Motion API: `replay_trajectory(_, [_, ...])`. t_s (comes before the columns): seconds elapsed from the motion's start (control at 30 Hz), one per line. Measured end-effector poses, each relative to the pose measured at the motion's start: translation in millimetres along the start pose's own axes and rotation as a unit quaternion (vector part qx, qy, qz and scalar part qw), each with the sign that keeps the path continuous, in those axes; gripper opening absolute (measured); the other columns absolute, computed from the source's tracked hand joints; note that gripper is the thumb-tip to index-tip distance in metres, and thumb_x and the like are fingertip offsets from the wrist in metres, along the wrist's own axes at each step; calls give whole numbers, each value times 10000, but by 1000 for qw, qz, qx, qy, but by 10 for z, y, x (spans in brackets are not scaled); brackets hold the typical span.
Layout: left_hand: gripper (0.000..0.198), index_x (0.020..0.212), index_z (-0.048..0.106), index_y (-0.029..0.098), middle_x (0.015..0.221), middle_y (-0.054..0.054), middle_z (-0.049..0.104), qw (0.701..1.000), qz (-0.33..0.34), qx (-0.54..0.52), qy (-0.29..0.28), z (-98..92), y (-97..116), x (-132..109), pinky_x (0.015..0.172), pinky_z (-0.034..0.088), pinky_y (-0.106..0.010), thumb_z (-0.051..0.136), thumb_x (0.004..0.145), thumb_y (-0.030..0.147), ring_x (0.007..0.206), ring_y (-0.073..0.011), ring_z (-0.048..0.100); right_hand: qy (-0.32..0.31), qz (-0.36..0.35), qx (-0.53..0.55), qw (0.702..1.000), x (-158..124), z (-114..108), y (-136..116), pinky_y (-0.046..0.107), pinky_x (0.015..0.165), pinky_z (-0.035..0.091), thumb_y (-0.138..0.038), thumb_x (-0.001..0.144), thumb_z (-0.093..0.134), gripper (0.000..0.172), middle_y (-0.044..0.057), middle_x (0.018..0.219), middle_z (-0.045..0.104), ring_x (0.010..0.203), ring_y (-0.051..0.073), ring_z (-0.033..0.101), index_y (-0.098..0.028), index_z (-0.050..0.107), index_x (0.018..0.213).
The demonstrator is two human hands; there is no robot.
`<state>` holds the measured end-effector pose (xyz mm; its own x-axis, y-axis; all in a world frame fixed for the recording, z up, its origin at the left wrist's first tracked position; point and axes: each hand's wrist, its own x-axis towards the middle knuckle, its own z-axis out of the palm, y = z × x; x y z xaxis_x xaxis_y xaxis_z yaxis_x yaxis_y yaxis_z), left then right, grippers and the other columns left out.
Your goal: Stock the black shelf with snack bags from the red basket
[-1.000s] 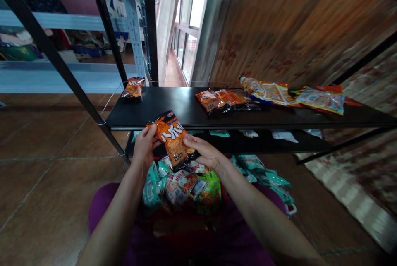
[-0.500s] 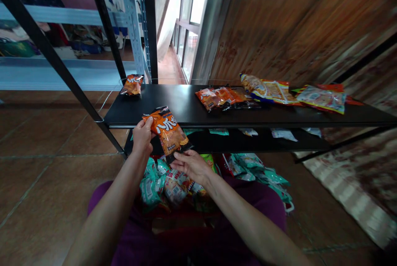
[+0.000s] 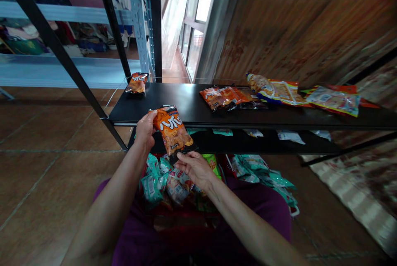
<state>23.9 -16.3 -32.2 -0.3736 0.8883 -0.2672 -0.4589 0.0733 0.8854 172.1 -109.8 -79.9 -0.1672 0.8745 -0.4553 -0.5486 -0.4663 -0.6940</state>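
Between my hands is an orange and black snack bag [image 3: 174, 133], tilted, its printed front facing me, just before the shelf's front edge. My left hand [image 3: 145, 129] pinches its upper left corner. The lower end is gripped by my right hand [image 3: 195, 168], thumb on top. A like orange snack bag [image 3: 137, 83] lies at the left end of the black upper shelf [image 3: 182, 92]. More orange bags [image 3: 225, 97] lie together around the shelf's middle. Below my hands, several green and mixed snack bags [image 3: 153, 187] fill a container between my knees.
Farther right on the upper shelf lie a yellow and blue bag [image 3: 276, 90] and a pale, colourful bag [image 3: 335, 99]. White packets [image 3: 290, 136] show on the lower shelf. Green bags [image 3: 263, 171] are heaped by my right knee. A black post [image 3: 62, 63] rises at the left.
The view has shifted slightly, so the shelf and its bags appear a little farther right. Both hands keep hold of the orange bag, nearly unmoved against the shelf.
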Motion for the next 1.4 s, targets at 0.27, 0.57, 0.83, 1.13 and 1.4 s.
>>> replay_trajectory(0.27, [468,1028,625,176,949,-62,702,977,-104,-50,-182,-172,-223,-458,760,485,-284,791,595,237,776,-146,649,54,-26,62,996,88,65,-14,229,542,554,-204,359,916,453,-28,543,644,496,108,620,-170,516,568])
replay_trajectory(0.57, [376,944,665,141,863,-41,705,993,-45,-73,-77,-177,-530,-622,762,475,-288,772,600,250,738,-140,636,51,-52,17,997,126,35,100,228,552,531,-266,398,907,420,-47,544,610,508,93,597,-167,539,574])
replay_trajectory(0.83, [375,926,691,149,884,-41,710,995,-26,-52,-85,-337,-506,-553,771,494,-308,765,590,298,764,-158,646,-26,-92,-26,995,78,-40,-202,246,735,511,-439,639,774,422,0,1044,703,879,143,643,-254,671,1005])
replay_trajectory(1.13, [352,917,712,152,896,-60,722,991,-73,9,-114,-464,-565,-642,685,490,-260,777,601,291,726,-145,643,-18,-114,-94,989,280,52,-429,232,633,496,-344,527,838,376,0,852,732,709,141,649,-205,706,851])
replay_trajectory(1.4, [353,957,667,144,920,-69,714,981,-125,-106,-102,-501,-462,-704,802,521,-325,777,641,257,830,-178,668,64,-94,-58,992,358,55,-456,218,551,464,-283,577,806,256,-3,752,728,614,116,626,-188,709,794])
